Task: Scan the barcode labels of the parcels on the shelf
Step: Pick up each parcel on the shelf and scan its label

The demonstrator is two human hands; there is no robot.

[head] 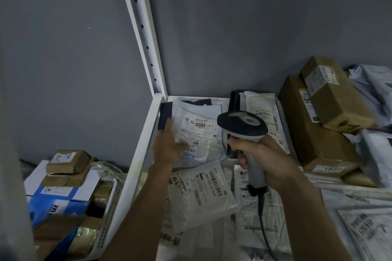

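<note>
Far left, below the shelf level, cardboard boxes (67,161) sit stacked on a blue and white carton (61,197), with a white perforated basket (106,224) just beside them. The white shelf frame (146,48) rises against the grey wall (233,27) and meets the shelf edge. On the shelf, the left hand (169,146) rests with fingers straight and relaxed on the left edge of a crumpled white mailer bag (201,137), whose label reads 3005; its thumb lies over the label's lower part. Nearer the camera lies a flat white parcel (203,193) with a barcode label facing up. To the right, the right hand (263,161) grips the handle of a grey barcode scanner (241,125), fingers curled round it, its dark head above the mailers and its cable (263,218) hanging down. Further right, a brown box (333,93) lies tilted on a larger brown carton (314,137), amid more grey mailer bags (371,176)
</note>
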